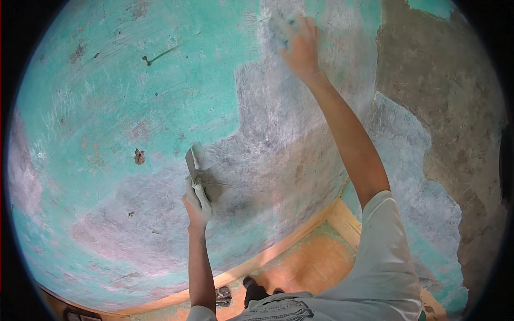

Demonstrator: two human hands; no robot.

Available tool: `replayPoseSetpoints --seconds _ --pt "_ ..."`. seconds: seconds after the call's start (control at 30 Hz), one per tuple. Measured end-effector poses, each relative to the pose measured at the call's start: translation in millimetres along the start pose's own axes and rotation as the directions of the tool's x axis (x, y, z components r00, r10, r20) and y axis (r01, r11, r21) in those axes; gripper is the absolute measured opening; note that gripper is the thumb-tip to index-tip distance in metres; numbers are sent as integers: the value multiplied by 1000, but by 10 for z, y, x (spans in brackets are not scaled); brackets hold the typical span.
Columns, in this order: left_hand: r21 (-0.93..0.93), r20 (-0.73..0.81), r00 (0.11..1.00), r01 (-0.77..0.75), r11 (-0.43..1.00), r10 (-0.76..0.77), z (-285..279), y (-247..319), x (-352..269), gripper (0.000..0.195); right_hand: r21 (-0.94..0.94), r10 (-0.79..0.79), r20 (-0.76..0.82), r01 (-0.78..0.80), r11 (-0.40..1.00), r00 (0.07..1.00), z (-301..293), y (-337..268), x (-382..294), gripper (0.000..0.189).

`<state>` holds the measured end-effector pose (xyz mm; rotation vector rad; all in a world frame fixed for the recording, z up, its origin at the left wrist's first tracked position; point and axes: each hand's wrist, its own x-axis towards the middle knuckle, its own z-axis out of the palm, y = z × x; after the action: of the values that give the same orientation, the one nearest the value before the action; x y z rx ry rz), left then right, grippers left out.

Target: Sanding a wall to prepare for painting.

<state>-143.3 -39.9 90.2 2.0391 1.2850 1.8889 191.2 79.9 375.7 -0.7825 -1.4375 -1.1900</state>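
My left hand point(197, 204), its fingers coated pale with dust or filler, grips a putty knife point(191, 162). The metal blade points up, close to the painted wall point(192, 100). Higher up and to the right, my right hand point(303, 48) is at the wall over a whitish-grey strip point(277, 100). Motion blurs its fingers, and a pale grey patch at the fingertips leaves unclear whether they hold something. Around both hands, turquoise paint borders a smeared grey area point(241, 172).
A bent nail point(146, 60) sticks out of the wall at upper left, above a chipped hole point(139, 156). Bare brown plaster point(437, 80) covers part of the adjoining wall at right. Below are an orange skirting point(273, 252), the tiled floor point(313, 261) and a dark crumpled thing point(223, 296).
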Motion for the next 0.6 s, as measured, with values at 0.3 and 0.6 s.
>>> replayPoseSetpoints --seconds 0.3,0.6 --pt "0 -2 999 -32 999 32 19 28 7 35 75 -45 -31 47 996 999 16 -32 -45 74" --pt "-2 3 1000 -3 1000 3 7 14 -10 34 43 -86 15 85 995 996 -33 -3 21 78"
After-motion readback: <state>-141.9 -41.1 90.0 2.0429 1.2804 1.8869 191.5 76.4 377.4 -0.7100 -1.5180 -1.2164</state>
